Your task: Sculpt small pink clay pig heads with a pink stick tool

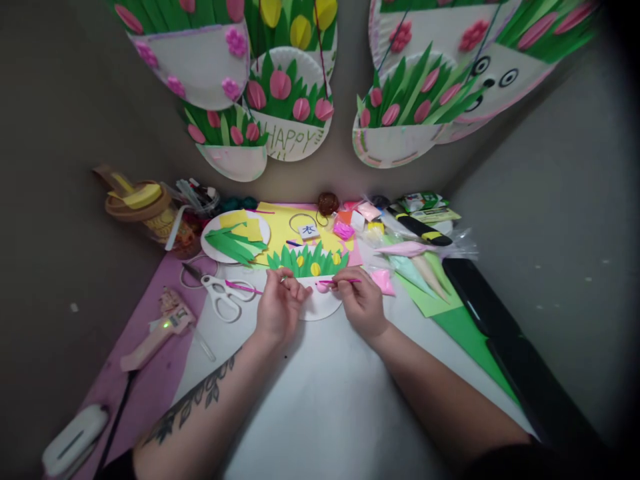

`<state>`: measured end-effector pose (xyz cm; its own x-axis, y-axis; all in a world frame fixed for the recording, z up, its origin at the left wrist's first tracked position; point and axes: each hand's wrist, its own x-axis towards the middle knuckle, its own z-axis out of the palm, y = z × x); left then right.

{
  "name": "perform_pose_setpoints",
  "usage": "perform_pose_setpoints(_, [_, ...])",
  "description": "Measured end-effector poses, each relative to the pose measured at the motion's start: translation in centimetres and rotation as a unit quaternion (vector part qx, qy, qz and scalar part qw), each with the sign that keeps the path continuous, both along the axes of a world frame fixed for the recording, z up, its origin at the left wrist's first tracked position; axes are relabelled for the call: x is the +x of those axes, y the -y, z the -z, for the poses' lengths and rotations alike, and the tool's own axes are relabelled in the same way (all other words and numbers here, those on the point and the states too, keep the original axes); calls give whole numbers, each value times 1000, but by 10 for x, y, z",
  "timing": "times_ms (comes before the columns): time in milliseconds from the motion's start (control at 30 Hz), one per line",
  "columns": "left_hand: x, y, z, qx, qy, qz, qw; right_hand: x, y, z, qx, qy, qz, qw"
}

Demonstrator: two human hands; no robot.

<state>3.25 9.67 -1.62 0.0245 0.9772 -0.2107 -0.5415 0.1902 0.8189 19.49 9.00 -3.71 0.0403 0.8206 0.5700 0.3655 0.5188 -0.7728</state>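
- Our right grip [364, 300] pinches a pink stick [350, 281] over the white half-round piece [320, 308] with paper tulips, lying on the counter [300, 413] between our hands.
- Our left grip [281, 303] is half curled, covering the piece's left edge; we cannot tell whether it holds anything.
- Left of us: white scissors [227, 311], then a glue gun [160, 337].
- Behind the piece: yellow paper [277, 223].
- Right: a pink packet [383, 282] near our knuckles, a black phone-like slab [467, 290] farther off.

Grey back wall [300, 180] rose ahead of you, left wall [60, 167] and right wall [565, 227] flanking you. Pinkish-purple tabletop [155, 380], partly under white covering [310, 407], spanned between. Light was dim; small pale spots [539, 307] dotted right wall.
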Motion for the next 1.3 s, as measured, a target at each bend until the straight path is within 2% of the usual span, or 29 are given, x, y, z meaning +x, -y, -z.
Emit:
perform_pose_setpoints(200, [2, -2, 2, 1, 27, 7, 1000, -3, 0, -2, 24, 69, -13, 997])
perform_pose_setpoints(400, [5, -2, -1, -26, 144, 6, 989, -3, 0, 0, 44, 101, -9, 994])
perform_pose_setpoints(567, [6, -2, -4, -25, 187, 3, 982, -4, -2, 1, 60, 99, -17, 993])
perform_pose_setpoints(900, [5, -3, -2, -34, 196, -4, 980, -3, 0, 0, 80, 75, -28, 994])
perform_pose_setpoints(1300, [6, -3, -3, -37, 200, -6, 979, -5, -2, 3, 58, 89, -29, 994])
